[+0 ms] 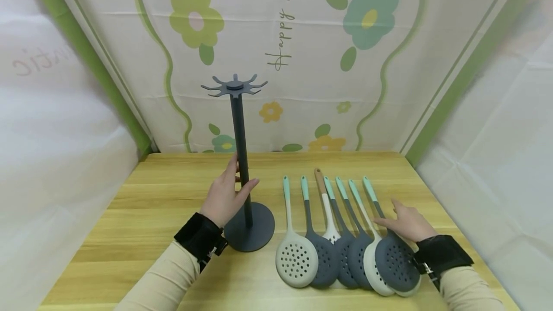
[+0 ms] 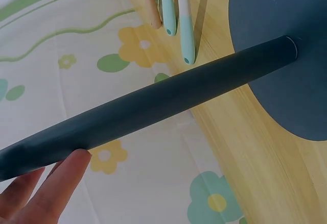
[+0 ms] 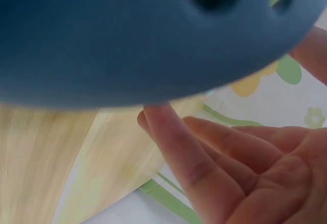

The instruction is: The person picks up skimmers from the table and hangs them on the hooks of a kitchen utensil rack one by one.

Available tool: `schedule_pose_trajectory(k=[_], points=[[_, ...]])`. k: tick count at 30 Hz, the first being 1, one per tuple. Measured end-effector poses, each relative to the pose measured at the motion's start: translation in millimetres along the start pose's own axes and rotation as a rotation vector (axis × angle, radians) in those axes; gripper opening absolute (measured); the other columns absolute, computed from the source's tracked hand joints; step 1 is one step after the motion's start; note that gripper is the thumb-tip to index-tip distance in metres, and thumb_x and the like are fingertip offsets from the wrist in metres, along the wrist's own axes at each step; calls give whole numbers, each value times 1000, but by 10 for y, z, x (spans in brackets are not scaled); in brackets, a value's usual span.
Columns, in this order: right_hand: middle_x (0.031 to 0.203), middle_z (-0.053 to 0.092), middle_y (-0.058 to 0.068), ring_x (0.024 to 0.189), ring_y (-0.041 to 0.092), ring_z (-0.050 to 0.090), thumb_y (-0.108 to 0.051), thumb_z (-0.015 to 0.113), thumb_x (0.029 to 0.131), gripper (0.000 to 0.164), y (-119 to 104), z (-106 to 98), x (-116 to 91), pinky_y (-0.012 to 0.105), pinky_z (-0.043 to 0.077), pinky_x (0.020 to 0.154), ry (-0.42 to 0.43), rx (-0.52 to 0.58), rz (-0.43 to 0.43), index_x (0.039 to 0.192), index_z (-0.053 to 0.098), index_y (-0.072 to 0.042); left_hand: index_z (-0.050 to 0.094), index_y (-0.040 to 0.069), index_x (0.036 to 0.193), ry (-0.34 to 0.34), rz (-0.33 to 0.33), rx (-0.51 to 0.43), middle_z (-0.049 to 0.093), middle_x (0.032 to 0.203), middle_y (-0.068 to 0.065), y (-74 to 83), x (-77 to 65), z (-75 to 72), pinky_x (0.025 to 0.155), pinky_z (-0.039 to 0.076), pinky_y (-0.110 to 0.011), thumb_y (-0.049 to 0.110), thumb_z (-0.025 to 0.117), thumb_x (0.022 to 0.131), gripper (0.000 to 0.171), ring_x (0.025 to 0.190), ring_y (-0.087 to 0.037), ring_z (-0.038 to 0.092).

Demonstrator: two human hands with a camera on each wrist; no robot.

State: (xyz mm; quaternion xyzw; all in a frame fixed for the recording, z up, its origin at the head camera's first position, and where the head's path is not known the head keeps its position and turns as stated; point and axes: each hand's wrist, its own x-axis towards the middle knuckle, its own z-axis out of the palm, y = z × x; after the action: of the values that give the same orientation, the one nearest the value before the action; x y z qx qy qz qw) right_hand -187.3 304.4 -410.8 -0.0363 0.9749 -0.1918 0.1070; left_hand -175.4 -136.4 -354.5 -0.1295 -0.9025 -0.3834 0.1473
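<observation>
In the head view, a dark utensil stand (image 1: 240, 133) with a round base (image 1: 259, 234) and a ring of hooks (image 1: 235, 86) on top stands upright. My left hand (image 1: 224, 196) is at its pole, thumb stretched across the front; the left wrist view shows fingertips (image 2: 76, 160) at the pole's edge. To the right lie several slotted skimmers, among them a pale one (image 1: 296, 258) and a dark one (image 1: 321, 258). My right hand (image 1: 410, 222) reaches over the rightmost dark skimmer (image 1: 395, 260), fingers extended, thumb by its neck. In the right wrist view its head (image 3: 127, 45) partly hides the fingertips.
Everything stands on a wooden table (image 1: 151, 220). The skimmers overlap at their heads, handles pointing to the back; one handle (image 1: 319, 181) is brown, others mint green. A flower-printed cloth (image 1: 302, 109) hangs behind the table, with white cloth (image 1: 497, 133) at the sides.
</observation>
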Motion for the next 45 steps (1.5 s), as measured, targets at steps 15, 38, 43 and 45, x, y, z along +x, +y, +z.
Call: schedule_pose_trajectory(k=[15,38,43,45], points=[[111,60,41,98,50,63,-40,69,91,81,34,40,91,56,54,81,-18,-34,-10,127,42,28,26,8,154,42,44,34,62,125,-22,-7,4,19,68,61,-40,25,63,99,69,99,-35,71],[110,60,41,80,30,65,-32,70,90,69,36,41,147,44,55,70,-51,-27,-13,119,50,27,35,7,146,65,88,59,67,111,-14,-18,10,12,71,61,-40,14,62,98,55,95,-32,71],[99,64,33,66,19,60,-27,70,90,62,27,14,143,34,51,60,-71,-8,-14,117,52,27,32,10,148,42,65,42,67,114,-15,-12,10,11,71,61,-41,16,61,99,58,98,-32,71],[98,65,30,66,18,60,-25,70,90,58,13,8,144,33,52,59,-75,-3,-15,114,55,26,32,9,149,37,60,36,66,114,-15,-13,8,7,72,61,-41,16,61,99,58,98,-33,70]])
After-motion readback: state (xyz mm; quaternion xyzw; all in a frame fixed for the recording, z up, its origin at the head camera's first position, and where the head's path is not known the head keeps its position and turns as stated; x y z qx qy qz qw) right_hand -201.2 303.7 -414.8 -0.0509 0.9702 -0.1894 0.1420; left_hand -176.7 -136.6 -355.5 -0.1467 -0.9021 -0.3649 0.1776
